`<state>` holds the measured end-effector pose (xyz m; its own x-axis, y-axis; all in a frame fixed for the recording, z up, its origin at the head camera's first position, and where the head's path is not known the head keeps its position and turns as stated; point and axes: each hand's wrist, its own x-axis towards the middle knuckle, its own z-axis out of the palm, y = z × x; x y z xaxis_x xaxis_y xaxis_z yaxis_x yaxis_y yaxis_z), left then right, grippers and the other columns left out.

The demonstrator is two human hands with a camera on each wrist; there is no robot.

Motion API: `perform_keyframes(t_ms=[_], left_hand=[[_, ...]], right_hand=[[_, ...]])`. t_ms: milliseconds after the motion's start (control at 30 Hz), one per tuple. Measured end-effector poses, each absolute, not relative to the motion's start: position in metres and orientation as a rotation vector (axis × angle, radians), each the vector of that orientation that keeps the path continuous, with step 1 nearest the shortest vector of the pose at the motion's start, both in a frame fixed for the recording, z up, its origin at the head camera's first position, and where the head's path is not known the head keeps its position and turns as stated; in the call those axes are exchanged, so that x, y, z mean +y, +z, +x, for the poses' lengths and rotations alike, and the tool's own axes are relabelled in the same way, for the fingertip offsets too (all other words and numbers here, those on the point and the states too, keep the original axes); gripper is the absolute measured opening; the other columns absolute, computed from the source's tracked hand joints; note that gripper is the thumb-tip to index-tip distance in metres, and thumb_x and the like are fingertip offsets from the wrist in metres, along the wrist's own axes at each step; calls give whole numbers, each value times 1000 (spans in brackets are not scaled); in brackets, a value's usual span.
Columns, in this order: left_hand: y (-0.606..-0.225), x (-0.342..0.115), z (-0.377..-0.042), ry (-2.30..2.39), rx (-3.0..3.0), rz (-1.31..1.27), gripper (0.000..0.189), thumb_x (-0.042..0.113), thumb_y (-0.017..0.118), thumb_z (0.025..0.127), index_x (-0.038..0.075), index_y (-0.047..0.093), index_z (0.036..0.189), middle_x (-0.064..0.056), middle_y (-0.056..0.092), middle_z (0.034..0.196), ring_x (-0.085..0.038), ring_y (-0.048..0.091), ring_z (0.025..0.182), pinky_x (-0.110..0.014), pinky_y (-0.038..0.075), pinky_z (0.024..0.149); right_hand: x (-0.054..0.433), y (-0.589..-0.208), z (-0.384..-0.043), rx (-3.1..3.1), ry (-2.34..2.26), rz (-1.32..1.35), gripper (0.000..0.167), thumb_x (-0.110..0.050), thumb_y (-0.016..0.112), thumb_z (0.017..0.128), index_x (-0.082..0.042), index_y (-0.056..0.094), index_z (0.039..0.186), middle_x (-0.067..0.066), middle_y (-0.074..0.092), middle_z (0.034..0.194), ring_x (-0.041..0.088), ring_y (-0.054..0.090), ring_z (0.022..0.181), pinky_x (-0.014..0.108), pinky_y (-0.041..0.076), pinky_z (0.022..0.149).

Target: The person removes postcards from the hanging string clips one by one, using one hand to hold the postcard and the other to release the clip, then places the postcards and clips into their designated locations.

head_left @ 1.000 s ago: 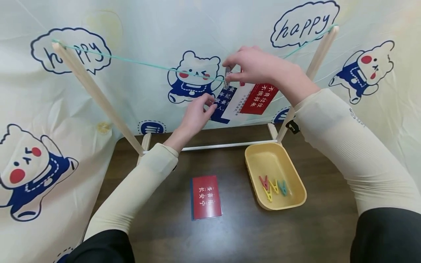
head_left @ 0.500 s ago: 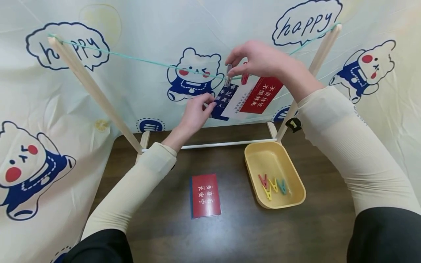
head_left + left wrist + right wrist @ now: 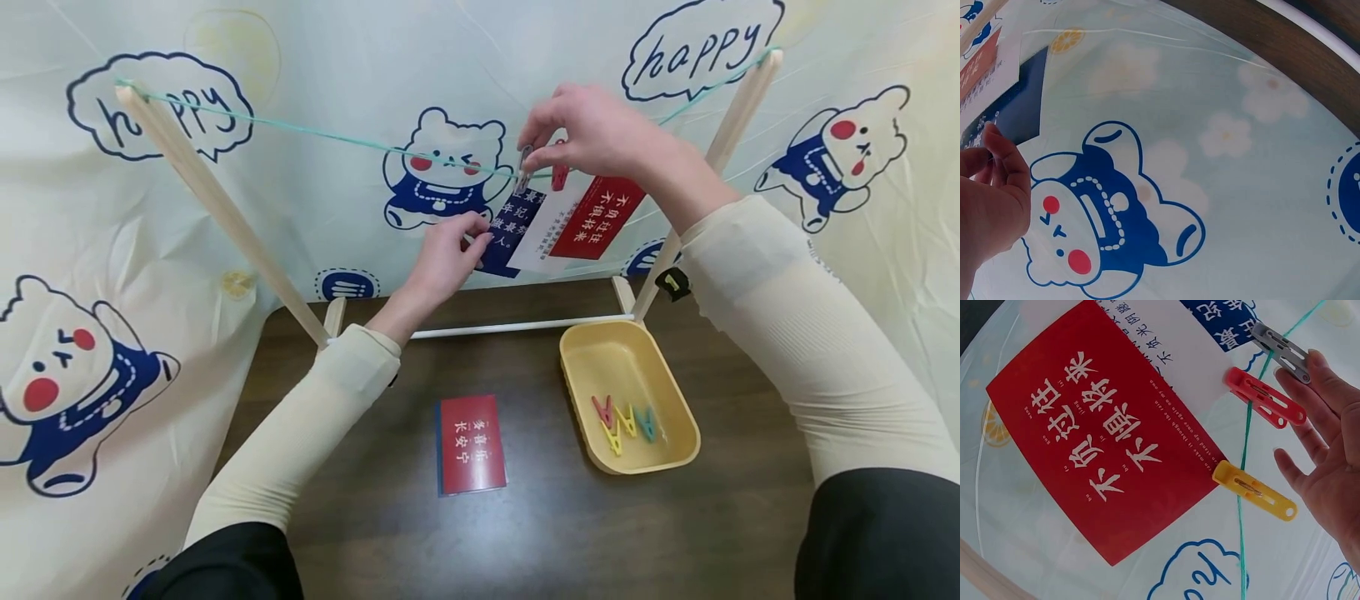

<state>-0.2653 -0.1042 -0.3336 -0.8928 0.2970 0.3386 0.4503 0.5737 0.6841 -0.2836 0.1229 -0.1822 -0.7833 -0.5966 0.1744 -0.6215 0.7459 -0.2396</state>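
Note:
My right hand [image 3: 600, 133] pinches a grey clothespin [image 3: 1282, 351] between thumb and fingers at the green string. The clothespin's tip sits over the top corner of a dark blue card [image 3: 512, 233] with white writing. My left hand [image 3: 448, 257] pinches that card's left edge, also seen in the left wrist view. Beside it a white card [image 3: 1194, 353] hangs from a red clothespin [image 3: 1265, 397]. A red card [image 3: 1107, 431] hangs from a yellow clothespin [image 3: 1257, 490]; both cards hang on the string and overlap.
The green string [image 3: 315, 132] runs between two wooden posts [image 3: 225, 217]. A yellow basket [image 3: 626, 350] holds several clothespins [image 3: 625, 421] in red, yellow and blue. On the dark table lies a red card [image 3: 472, 446] over a blue edge. A printed cloth stands behind.
My right hand and the grey clothespin have shifted slightly to the right, so more of the red clothespin shows. The left hand stays at the blue card's edge.

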Motion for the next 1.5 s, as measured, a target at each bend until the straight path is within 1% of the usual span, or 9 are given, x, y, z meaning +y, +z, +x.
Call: perform_keyframes(t_ms=[133, 433, 733, 867, 967, 1133, 1333, 1500], left_hand=[[-333, -104, -263, -1217, -2619, -641, 14, 13, 61, 106, 4, 70, 113, -11, 72, 107, -22, 68, 72, -32, 58, 67], [-338, -109, -257, -1238, -2600, -668, 14, 10, 61, 106, 2, 70, 113, -13, 72, 102, -27, 67, 70, -31, 58, 65], [-346, -122, -251, -1220, -2626, -608, 13, 11, 62, 105, 2, 70, 111, -12, 71, 101, -24, 66, 68, -31, 56, 62], [-352, -131, -247, -1226, -2642, -584, 12, 11, 62, 105, 3, 70, 107, -12, 71, 100, -25, 67, 68, -32, 57, 62], [-357, -138, -242, -1230, -2658, -558, 11, 11, 62, 105, 2, 69, 104, -12, 71, 98, -25, 68, 68, -32, 56, 61], [-364, -151, -233, -1218, -2684, -500, 11, 12, 63, 104, 3, 70, 106, -13, 71, 97, -25, 69, 67, -32, 55, 59], [-377, -166, -220, -1210, -2699, -474, 12, 13, 64, 104, 3, 70, 106, -13, 73, 97, -27, 70, 69, -31, 56, 61], [-389, -179, -200, -1185, -2743, -423, 14, 16, 64, 104, 4, 71, 108, -10, 72, 90, -23, 65, 71, -33, 54, 63]], right_hand=[[124, -181, -282, -2844, 441, 979, 28, -30, 69, 101, -11, 75, 122, 10, 71, 125, 24, 50, 120, 45, 47, 102], [130, -179, -282, -2771, 490, 907, 29, -29, 68, 102, -10, 75, 122, 10, 66, 126, 22, 47, 120, 42, 50, 97], [134, -177, -280, -2710, 524, 869, 32, -32, 69, 101, -10, 76, 123, 9, 65, 125, 19, 47, 116, 38, 49, 93], [139, -178, -277, -2685, 542, 845, 32, -31, 70, 100, -11, 76, 124, 11, 59, 123, 19, 46, 113, 36, 49, 93], [141, -178, -275, -2670, 561, 832, 32, -32, 70, 100, -11, 76, 123, 11, 58, 123, 18, 46, 113, 36, 48, 94], [144, -177, -272, -2641, 578, 820, 33, -33, 70, 100, -10, 76, 124, 10, 60, 124, 17, 46, 113, 35, 48, 95], [150, -177, -265, -2585, 570, 791, 33, -34, 70, 100, -10, 76, 122, 11, 60, 123, 15, 44, 111, 34, 48, 92], [160, -187, -251, -2562, 575, 832, 30, -30, 74, 98, -9, 77, 119, 11, 59, 119, 14, 44, 109, 32, 48, 87]])
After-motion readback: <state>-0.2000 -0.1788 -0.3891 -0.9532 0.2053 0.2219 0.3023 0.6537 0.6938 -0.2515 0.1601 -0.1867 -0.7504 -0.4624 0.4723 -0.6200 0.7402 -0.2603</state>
